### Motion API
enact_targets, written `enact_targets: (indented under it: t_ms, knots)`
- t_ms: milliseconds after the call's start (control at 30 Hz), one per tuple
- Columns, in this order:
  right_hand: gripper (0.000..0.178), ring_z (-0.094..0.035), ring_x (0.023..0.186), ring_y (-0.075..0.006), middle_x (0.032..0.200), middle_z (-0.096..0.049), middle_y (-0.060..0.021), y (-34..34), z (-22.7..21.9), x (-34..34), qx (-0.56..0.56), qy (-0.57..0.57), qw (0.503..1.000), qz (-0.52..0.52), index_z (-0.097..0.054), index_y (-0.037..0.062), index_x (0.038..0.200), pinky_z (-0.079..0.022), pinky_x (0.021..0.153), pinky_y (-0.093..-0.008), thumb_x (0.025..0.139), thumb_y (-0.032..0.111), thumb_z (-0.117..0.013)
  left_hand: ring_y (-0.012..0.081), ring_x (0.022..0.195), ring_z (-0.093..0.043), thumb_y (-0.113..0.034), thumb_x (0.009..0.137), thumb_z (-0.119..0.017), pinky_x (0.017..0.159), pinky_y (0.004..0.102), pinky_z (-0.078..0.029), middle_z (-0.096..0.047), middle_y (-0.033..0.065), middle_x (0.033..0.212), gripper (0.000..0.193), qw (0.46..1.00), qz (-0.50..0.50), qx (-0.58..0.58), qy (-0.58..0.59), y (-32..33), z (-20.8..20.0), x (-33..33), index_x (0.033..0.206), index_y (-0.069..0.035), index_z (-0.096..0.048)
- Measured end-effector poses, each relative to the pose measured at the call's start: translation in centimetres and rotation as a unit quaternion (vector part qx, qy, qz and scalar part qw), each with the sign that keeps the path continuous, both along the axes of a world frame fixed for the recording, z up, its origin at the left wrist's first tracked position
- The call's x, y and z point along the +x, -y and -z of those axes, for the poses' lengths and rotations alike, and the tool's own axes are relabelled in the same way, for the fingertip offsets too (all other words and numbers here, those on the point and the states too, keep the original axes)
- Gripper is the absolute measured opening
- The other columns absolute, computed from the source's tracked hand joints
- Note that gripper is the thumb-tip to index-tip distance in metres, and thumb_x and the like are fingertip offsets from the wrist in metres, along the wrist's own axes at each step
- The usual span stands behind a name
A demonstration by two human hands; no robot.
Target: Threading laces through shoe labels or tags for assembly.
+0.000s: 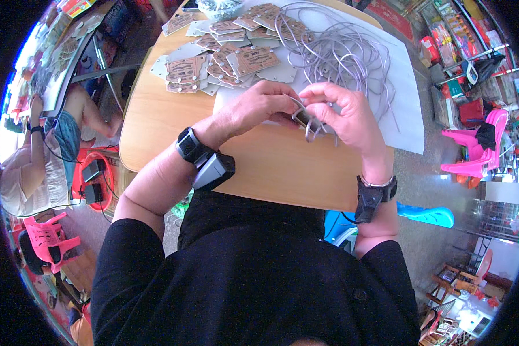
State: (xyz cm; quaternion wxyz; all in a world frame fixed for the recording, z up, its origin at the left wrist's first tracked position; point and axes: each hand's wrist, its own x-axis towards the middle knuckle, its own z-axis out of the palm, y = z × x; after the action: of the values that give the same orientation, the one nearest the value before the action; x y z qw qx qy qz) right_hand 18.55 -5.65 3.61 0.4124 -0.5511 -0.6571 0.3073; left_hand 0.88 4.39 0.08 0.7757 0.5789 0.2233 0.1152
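Both of my hands meet over the front of the wooden table [173, 127]. My left hand [262, 106] is closed, its fingertips pinching a loop of grey cord [311, 131]. My right hand [349, 118] is closed on the same cord from the other side, thumb and index finger nearly touching the left fingertips. Between the hands shows a small dark flat piece [300, 118], partly hidden by fingers and cord; its kind is unclear. Just beyond them a large tangle of grey cord [346, 55] lies on a white sheet [406, 109].
Brown printed boards with pale backing [251, 59] lie in overlapping piles at the far left. A clear bowl [220, 8] of small pieces stands at the back edge. A person [40, 161] sits at left beside a red basin [95, 179]. Pink chairs [481, 144] stand at right.
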Motion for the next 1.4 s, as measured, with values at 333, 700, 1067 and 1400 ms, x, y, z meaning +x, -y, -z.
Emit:
enact_targets:
  t_ms: [333,700,1067,1400]
  knots:
    - [0.007,-0.062,0.072,-0.0253,0.077,-0.066,-0.0062,-0.3,-2.4,-2.3,0.129,0.453,0.882,-0.027,-0.063,0.0094,0.083,-0.047,0.071,-0.0384,0.076,0.011,-0.063,0.0197,0.092,-0.063,-0.010,0.088,-0.052,0.085,0.0293,-0.053,-0.061,0.0121,0.095,0.022,0.995,-0.018,-0.066,0.079,0.0,1.3,0.3,0.098,0.008,-0.059]
    - [0.010,-0.058,0.071,-0.0112,0.087,-0.066,-0.0124,-0.2,-7.5,-2.6,0.099,-0.188,0.977,0.002,-0.054,0.0050,0.091,-0.047,0.064,-0.0252,0.092,0.013,-0.047,0.0188,0.085,-0.061,-0.007,0.088,-0.049,0.080,0.0297,-0.055,-0.058,0.0116,0.089,0.017,0.983,0.046,0.130,0.120,-0.6,2.3,0.2,0.088,0.007,-0.058]
    - [0.013,-0.066,0.073,-0.0249,0.091,-0.065,-0.0208,-4.3,-9.4,2.6,0.201,-0.452,0.869,0.013,-0.055,0.0009,0.094,-0.056,0.072,-0.0409,0.092,0.012,-0.050,0.0185,0.086,-0.063,-0.014,0.089,-0.050,0.078,0.0267,-0.053,-0.064,0.0120,0.098,0.029,0.933,0.109,0.327,0.107,0.0,1.4,0.0,0.102,0.010,-0.060]
    - [0.026,-0.049,0.058,-0.0093,0.073,-0.060,-0.0031,-2.0,-2.0,3.6,-0.034,0.093,0.940,0.326,-0.060,0.0025,0.088,-0.038,0.052,-0.0245,0.091,0.028,-0.056,0.0205,0.081,-0.063,-0.016,0.089,-0.055,0.071,0.0312,-0.056,-0.061,0.0117,0.097,0.026,0.998,0.003,-0.026,0.063,0.0,1.8,-0.1,0.097,0.009,-0.061]
